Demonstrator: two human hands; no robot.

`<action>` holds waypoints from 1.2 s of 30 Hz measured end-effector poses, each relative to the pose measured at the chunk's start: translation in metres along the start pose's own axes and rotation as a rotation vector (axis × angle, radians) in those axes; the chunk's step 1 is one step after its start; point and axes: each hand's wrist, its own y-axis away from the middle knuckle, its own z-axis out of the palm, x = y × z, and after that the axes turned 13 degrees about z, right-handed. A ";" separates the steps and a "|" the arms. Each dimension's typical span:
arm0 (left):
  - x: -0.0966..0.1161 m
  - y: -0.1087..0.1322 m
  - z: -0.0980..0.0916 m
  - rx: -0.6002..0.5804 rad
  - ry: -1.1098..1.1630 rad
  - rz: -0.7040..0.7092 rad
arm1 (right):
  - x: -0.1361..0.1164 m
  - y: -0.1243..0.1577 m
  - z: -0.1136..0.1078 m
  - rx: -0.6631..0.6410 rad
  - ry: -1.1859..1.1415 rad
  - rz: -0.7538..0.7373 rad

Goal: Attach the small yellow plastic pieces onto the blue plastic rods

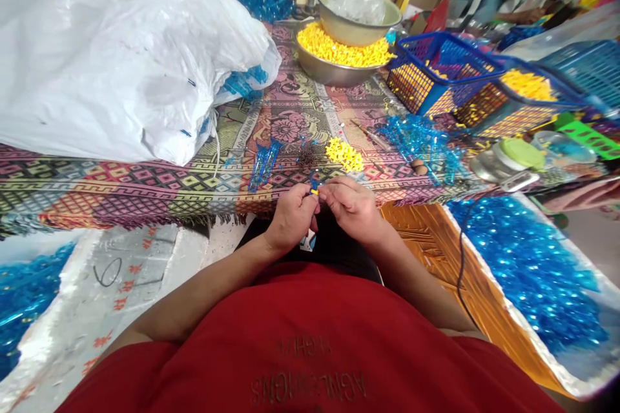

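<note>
My left hand (292, 214) is closed around a small blue and yellow plastic piece (314, 191), held just off the table's front edge. Close beside it, my right hand (355, 208) has its fingers pinched together at the piece; whatever lies between them is too small to make out. On the cloth just beyond my hands are a pile of small yellow parts (345, 155) and a scatter of tiny dark bits (306, 156). Clear blue plastic pieces (264, 164) lie to the left of these, and a larger heap of blue pieces (423, 142) sits to the right.
A big white plastic bag (121, 58) covers the table's left. Behind stand a metal basin (339, 74) of yellow parts, a bowl (358, 22) on top, and blue baskets (436, 71). Foam boxes of blue parts (537, 277) flank my lap. A cable (462, 258) hangs at right.
</note>
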 end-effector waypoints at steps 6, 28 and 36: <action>0.003 0.000 -0.003 -0.024 -0.022 0.003 | 0.001 -0.002 -0.004 0.060 -0.128 0.068; -0.008 0.001 -0.001 0.009 0.252 -0.049 | 0.000 -0.002 0.003 0.028 -0.157 0.145; -0.004 0.003 -0.003 0.023 0.185 -0.076 | 0.000 -0.001 0.005 0.032 -0.112 0.114</action>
